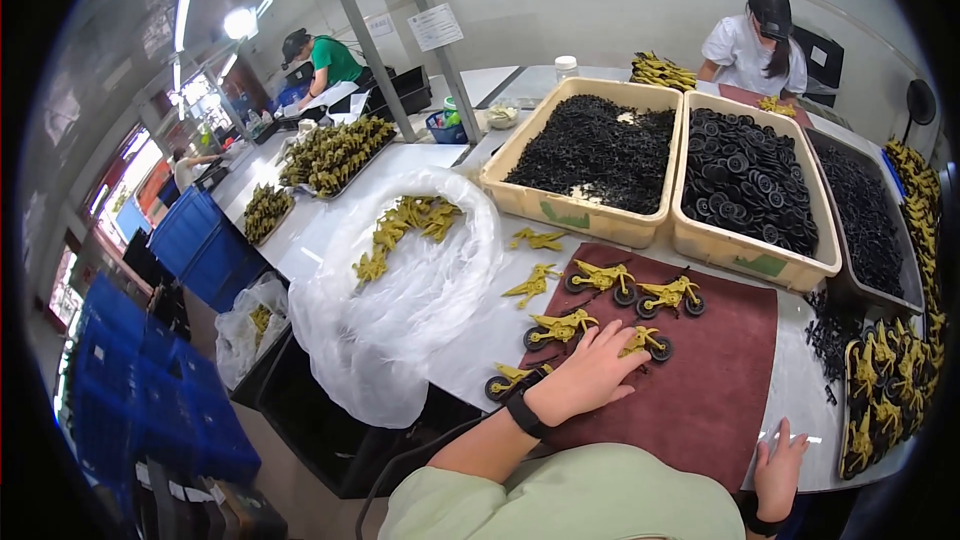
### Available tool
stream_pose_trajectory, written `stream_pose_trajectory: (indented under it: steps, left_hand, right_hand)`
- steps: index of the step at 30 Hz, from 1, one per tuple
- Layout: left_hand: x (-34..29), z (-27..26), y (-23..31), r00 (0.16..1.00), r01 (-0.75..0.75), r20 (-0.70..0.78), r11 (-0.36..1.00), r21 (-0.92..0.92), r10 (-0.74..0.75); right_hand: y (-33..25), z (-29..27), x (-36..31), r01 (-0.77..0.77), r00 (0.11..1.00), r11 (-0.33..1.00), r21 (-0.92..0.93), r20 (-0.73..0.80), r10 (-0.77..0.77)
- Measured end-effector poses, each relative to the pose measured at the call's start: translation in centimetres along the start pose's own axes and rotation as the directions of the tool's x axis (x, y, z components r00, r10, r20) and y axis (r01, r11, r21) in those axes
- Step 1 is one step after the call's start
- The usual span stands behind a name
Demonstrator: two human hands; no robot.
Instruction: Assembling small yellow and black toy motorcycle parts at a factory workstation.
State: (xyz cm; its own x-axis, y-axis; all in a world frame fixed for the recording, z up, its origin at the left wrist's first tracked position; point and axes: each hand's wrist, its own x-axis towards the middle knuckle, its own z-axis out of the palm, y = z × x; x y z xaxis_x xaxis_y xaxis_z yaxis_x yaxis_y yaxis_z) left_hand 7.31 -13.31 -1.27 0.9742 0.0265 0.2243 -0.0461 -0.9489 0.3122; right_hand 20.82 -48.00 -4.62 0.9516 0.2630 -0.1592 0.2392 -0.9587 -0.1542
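A dark red mat (700, 390) lies before me with several yellow toy motorcycles with black wheels on it. My left hand (590, 375) reaches over the mat, its fingers on a toy motorcycle (640, 342) whose rear part they hide. Beside that hand stand another toy motorcycle (560, 328) and one partly behind my wrist (512, 380). Two more, a left one (600, 280) and a right one (672, 295), are at the mat's far edge. My right hand (780, 470) rests open, fingers apart, on the white table right of the mat, holding nothing.
Past the mat stand a bin of small black parts (570, 210) and a bin of black wheels (750, 250). A plastic bag (390, 360) with yellow bodies lies left; a tray of motorcycles (885, 400) sits right. Two people work at the tables beyond; another figure is far left.
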Motion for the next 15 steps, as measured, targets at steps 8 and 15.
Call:
stream_pose_trajectory:
  steps: [8, 15]
  left_hand:
    - [-0.6, -0.2, 0.0, 0.993, 0.075, 0.09, 0.997, -0.036, -0.072]
    - [-0.3, 1.0, 0.2, 0.992, 0.027, 0.125, 0.996, 0.081, -0.037]
  right_hand:
    - [-0.2, -0.1, -0.4, 0.01, 1.0, 1.0, -0.023, 0.009, -0.01]
    - [0.3, 0.9, -0.6, 0.014, 0.998, 0.999, -0.042, -0.059, -0.016]
